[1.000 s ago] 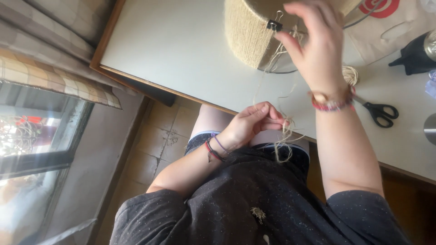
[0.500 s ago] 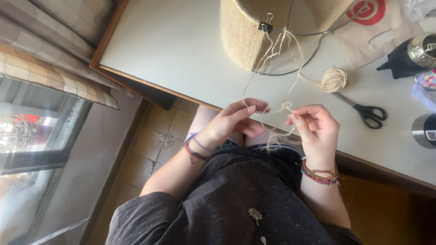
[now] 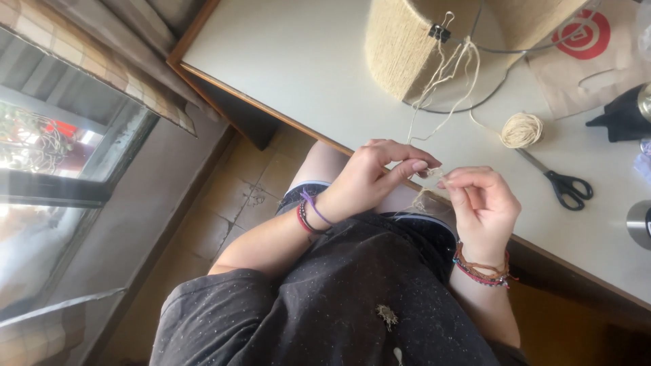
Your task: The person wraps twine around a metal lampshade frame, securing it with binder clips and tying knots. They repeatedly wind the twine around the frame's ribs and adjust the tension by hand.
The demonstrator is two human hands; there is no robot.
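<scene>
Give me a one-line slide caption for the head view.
Both hands, left hand and right hand, pinch pale twine at the table edge, near a twine-wrapped lampshade, twine ball and scissors.

— How many of each on the white table?
— One twine-wrapped lampshade (image 3: 407, 47), one black binder clip (image 3: 439, 32), one small ball of beige twine (image 3: 521, 130), one pair of black-handled scissors (image 3: 561, 183), one brown paper bag (image 3: 590, 61).

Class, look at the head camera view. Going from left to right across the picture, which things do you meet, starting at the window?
window → left hand → right hand → ball of twine → black-handled scissors → metal cylinder at the right edge.
</scene>
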